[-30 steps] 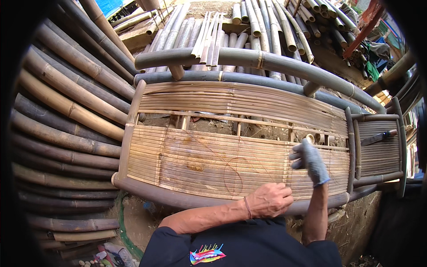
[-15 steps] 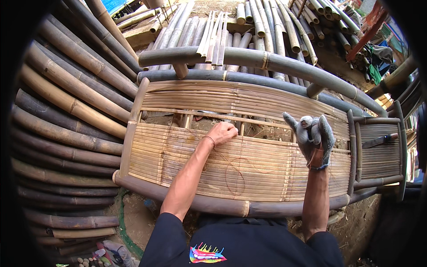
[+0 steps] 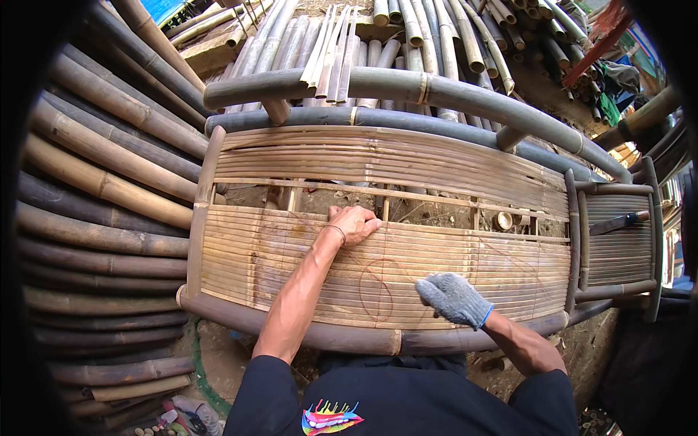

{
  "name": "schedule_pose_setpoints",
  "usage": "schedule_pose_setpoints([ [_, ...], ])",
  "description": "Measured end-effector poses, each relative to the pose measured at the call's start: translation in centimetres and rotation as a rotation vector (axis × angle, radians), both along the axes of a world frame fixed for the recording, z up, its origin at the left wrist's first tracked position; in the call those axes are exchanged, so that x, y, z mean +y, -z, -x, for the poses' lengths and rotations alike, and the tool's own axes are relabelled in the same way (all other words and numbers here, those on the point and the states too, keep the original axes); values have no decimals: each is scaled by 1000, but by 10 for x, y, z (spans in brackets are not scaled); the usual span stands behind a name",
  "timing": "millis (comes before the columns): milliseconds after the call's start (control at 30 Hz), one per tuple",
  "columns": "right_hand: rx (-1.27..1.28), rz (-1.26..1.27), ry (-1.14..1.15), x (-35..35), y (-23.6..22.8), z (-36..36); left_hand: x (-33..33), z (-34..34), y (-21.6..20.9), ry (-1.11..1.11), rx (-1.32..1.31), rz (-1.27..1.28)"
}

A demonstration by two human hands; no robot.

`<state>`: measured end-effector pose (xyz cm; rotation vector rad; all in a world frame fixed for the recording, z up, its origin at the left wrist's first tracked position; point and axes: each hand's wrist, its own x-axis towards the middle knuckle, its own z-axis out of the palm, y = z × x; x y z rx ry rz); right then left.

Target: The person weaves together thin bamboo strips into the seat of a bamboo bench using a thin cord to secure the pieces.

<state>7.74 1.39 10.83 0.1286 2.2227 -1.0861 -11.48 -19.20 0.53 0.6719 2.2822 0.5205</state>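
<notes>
A bamboo bench seat of long thin slats (image 3: 291,269) lies before me, with a lengthwise gap between its near and far slats. My bare left hand (image 3: 354,224) is closed at the gap, on the edge of the near slats; its fingertips are hidden. Lower and to the right, over the near slats, my right hand (image 3: 454,298) wears a grey knit glove. Its fingers are folded together, and I cannot make out what they hold. Thin reddish-brown cord (image 3: 366,294) lies looped on the slats between my hands.
A dark bamboo pole (image 3: 465,98) forms the raised far rail. On a smaller slatted section (image 3: 618,251) at the right rests a knife (image 3: 618,222). Thick bamboo poles (image 3: 102,240) crowd the left side. More poles and loose split strips (image 3: 332,58) lie beyond the rail.
My gloved right hand has come down and left from above the gap, turning with its back upward. My left hand stays at the slat edge, its fingers slightly shifted. The view has moved slightly.
</notes>
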Motion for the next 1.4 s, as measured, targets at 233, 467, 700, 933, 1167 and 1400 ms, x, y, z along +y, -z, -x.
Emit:
schedule_pose_setpoints([
  [233,52,-21,-44,68,25,-28,-6,-3,9,-15,39,-39],
  [467,305,60,210,96,64,-41,-22,-60,36,-145,780,-248],
  [700,688,-328,471,201,97,-103,-80,-194,-15,-500,778,-154],
  [933,875,-800,43,203,116,-114,-102,-246,-8,-736,842,-79],
  [1167,766,-831,120,215,134,-121,-106,-250,0,-753,875,-138],
  [1400,1107,-485,8,72,59,15,-109,-248,6,-744,908,-208],
])
